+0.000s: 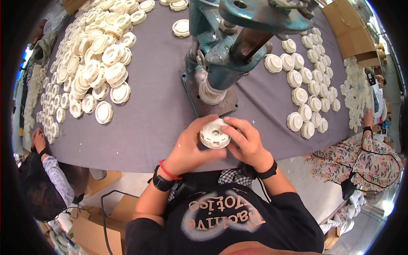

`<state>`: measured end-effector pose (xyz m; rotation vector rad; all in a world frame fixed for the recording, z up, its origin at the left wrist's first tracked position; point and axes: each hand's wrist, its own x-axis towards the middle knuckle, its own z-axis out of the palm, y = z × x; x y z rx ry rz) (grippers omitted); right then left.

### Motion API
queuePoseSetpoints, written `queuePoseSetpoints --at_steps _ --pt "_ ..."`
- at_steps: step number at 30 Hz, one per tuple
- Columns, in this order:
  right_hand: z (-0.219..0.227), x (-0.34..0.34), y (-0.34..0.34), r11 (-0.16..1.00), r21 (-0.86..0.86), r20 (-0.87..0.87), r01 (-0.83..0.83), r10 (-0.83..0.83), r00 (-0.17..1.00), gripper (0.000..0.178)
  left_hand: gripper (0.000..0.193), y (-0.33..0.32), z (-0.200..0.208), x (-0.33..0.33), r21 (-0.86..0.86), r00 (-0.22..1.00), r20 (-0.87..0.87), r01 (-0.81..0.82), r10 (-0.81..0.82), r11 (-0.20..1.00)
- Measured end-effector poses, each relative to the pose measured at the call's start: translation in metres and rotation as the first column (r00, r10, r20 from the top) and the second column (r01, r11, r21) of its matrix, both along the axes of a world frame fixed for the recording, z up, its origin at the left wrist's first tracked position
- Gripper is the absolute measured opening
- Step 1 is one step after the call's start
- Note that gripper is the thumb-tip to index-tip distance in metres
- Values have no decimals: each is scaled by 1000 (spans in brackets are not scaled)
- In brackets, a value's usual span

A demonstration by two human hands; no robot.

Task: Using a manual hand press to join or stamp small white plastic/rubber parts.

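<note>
Grey table cover [153, 123]: carries all parts; its near edge lies just under the hands.
Press [221, 51]: blue-green hand press, base plate just beyond the hands, one white part seated under the ram.
Unsorted heap [89, 63]: cream discs, left of the press.
Ordered rows [308, 85]: similar discs, right of the press.
Cream disc [215, 134]: held above the table edge, hub hole up; keep it level and centred.
Left hand [187, 146]: fingers curled around the disc's left rim.
Right hand [246, 142]: fingers closed over its right rim.

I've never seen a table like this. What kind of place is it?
Probably a small factory workshop. A blue hand press stands on the grey table, heaps of round cream plastic parts lie around, and both hands hold one part.
</note>
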<state>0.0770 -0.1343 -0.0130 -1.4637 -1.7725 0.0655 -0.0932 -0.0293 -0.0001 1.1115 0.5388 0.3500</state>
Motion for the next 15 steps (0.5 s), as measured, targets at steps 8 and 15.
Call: queuePoseSetpoints --at_steps 8,15 --pt "5 9 35 934 59 -193 353 -336 922 47 80 36 -38 50 605 846 128 -480 517 636" --pt "93 65 58 757 456 -354 468 -328 876 35 76 55 -50 67 907 912 84 -236 400 348"
